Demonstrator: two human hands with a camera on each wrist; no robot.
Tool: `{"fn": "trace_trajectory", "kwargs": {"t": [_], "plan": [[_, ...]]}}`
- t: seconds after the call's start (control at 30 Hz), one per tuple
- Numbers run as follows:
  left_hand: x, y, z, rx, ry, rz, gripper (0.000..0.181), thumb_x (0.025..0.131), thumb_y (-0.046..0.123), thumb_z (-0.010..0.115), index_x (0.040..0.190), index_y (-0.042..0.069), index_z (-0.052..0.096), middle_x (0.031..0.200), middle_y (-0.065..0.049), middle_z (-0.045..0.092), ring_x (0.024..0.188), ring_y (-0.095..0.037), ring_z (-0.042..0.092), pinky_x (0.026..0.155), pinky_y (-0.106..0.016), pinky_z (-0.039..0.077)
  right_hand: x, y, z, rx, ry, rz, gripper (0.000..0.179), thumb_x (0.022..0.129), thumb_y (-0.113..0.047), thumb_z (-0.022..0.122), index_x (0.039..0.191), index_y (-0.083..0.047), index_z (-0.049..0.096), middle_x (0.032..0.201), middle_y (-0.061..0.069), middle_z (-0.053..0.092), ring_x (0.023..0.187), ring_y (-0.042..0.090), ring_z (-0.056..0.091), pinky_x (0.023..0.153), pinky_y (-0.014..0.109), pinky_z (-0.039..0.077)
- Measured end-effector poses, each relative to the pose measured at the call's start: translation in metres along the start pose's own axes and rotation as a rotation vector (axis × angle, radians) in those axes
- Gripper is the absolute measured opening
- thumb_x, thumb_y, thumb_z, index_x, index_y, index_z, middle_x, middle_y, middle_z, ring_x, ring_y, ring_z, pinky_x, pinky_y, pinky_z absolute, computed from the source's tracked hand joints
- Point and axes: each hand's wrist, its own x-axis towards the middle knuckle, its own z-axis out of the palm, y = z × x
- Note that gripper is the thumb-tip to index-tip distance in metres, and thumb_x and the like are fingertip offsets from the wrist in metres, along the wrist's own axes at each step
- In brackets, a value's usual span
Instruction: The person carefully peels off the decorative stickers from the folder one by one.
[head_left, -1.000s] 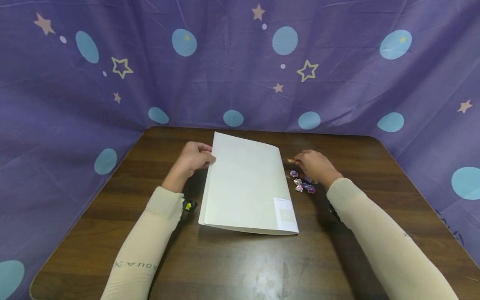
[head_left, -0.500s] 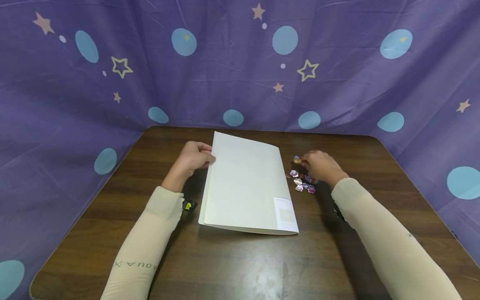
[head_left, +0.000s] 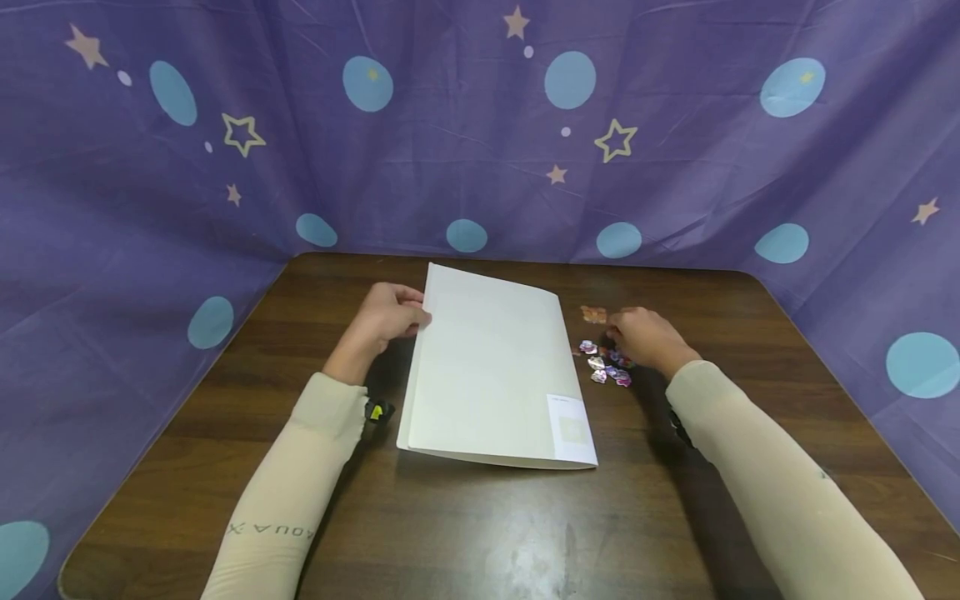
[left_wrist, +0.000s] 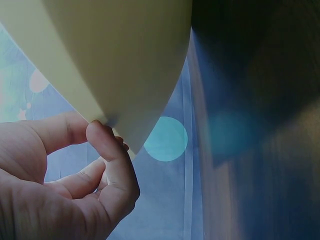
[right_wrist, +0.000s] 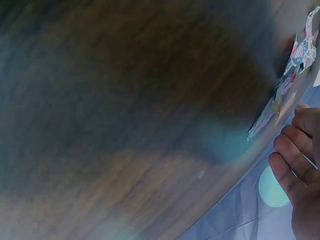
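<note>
A large off-white folder [head_left: 487, 367], with a small white label near its lower right corner, leans raised off the table at its left side. My left hand [head_left: 390, 315] pinches its upper left edge; in the left wrist view, thumb and forefinger meet on the folder's sheet [left_wrist: 125, 60]. To the right of the folder, my right hand [head_left: 647, 337] is low over the table with its fingers loosely bent. An orange sticker-like piece [head_left: 594, 315] lies flat just left of its fingertips. Several shiny purple and pink cutouts [head_left: 597, 364] lie below, some partly hidden by that hand.
The brown wooden table [head_left: 510, 533] carries everything. A purple curtain [head_left: 480, 167] with stars and blue dots hangs behind and along its sides. A dark wrist strap [head_left: 378, 411] with a yellow-green mark is on the left wrist.
My right hand has shifted slightly to the right. The orange piece, earlier at its fingertips and blurred, now lies flat on the table. The left hand and folder stay put.
</note>
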Motion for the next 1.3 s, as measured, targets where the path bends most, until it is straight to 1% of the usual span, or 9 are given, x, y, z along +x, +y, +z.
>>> {"fn": "trace_trajectory", "kwargs": {"t": [0.27,0.47,0.67,0.77,0.87,0.93,1.07,1.17,1.3], "plan": [[-0.001,0.0,-0.001,0.0,0.004,0.01,0.038,0.09,-0.001,0.07,0.126,-0.008,0.06,0.107,-0.015,0.063,0.083,-0.017,0.062,0.07,-0.025,0.057,-0.001,-0.001,-0.005,0.013,0.04,-0.028,0.011,0.098,-0.006,0.064,0.102,-0.001,0.073,0.097,0.013,0.071,0.096,0.035,0.069,0.088,0.055,0.055],[-0.002,-0.001,-0.002,0.0,0.009,0.014,0.038,0.09,-0.002,0.07,0.126,-0.009,0.061,0.106,-0.015,0.063,0.081,-0.016,0.062,0.07,-0.025,0.057,0.0,-0.006,-0.008,0.027,0.078,-0.067,0.007,0.097,-0.007,0.068,0.093,-0.003,0.07,0.088,0.01,0.069,0.089,0.033,0.068,0.082,0.053,0.055],[-0.001,-0.001,-0.002,-0.001,0.008,0.015,0.038,0.089,-0.002,0.069,0.125,-0.009,0.061,0.106,-0.015,0.064,0.079,-0.016,0.062,0.067,-0.024,0.056,-0.002,-0.016,-0.008,0.06,0.059,-0.088,0.013,0.098,-0.009,0.07,0.105,0.001,0.073,0.09,0.01,0.069,0.081,0.026,0.065,0.075,0.047,0.056],[-0.001,-0.001,-0.002,-0.003,0.009,0.015,0.038,0.089,-0.002,0.07,0.125,-0.009,0.061,0.104,-0.014,0.064,0.078,-0.015,0.061,0.067,-0.024,0.056,-0.004,-0.02,-0.008,0.075,0.078,-0.125,0.019,0.097,-0.007,0.07,0.112,0.004,0.072,0.098,0.015,0.072,0.086,0.029,0.068,0.078,0.048,0.057],[-0.001,-0.002,-0.001,-0.003,0.008,0.014,0.038,0.089,-0.002,0.07,0.125,-0.009,0.061,0.103,-0.014,0.065,0.078,-0.015,0.062,0.067,-0.024,0.056,-0.005,-0.024,-0.008,0.094,0.105,-0.163,0.024,0.096,-0.006,0.072,0.117,0.006,0.071,0.11,0.021,0.072,0.1,0.037,0.07,0.087,0.053,0.057],[-0.001,-0.002,0.0,0.0,0.011,0.012,0.037,0.089,-0.002,0.07,0.124,-0.009,0.061,0.104,-0.014,0.065,0.078,-0.016,0.062,0.067,-0.024,0.056,-0.005,-0.026,-0.008,0.112,0.105,-0.177,0.028,0.095,-0.009,0.073,0.119,0.006,0.071,0.117,0.024,0.07,0.11,0.041,0.067,0.094,0.055,0.054],[-0.001,-0.001,0.0,0.005,0.014,0.012,0.036,0.089,-0.002,0.07,0.124,-0.008,0.062,0.105,-0.015,0.065,0.079,-0.017,0.062,0.067,-0.025,0.056,-0.004,-0.031,-0.01,0.15,0.06,-0.191,0.037,0.096,-0.015,0.073,0.125,0.007,0.067,0.132,0.027,0.063,0.125,0.044,0.059,0.104,0.056,0.048],[-0.001,-0.001,0.001,0.009,0.015,0.011,0.036,0.09,-0.002,0.07,0.124,-0.008,0.062,0.105,-0.015,0.064,0.08,-0.017,0.062,0.068,-0.025,0.056,-0.005,-0.037,-0.011,0.181,0.008,-0.181,0.045,0.098,-0.02,0.072,0.133,0.006,0.063,0.14,0.029,0.057,0.132,0.045,0.053,0.108,0.057,0.044],[-0.001,-0.001,0.002,0.006,0.014,0.011,0.036,0.089,-0.003,0.069,0.124,-0.008,0.061,0.104,-0.014,0.063,0.078,-0.016,0.061,0.067,-0.025,0.056,-0.006,-0.047,-0.011,0.208,-0.025,-0.171,0.05,0.098,-0.023,0.071,0.138,0.004,0.059,0.143,0.027,0.056,0.138,0.048,0.044,0.112,0.06,0.037]]}}
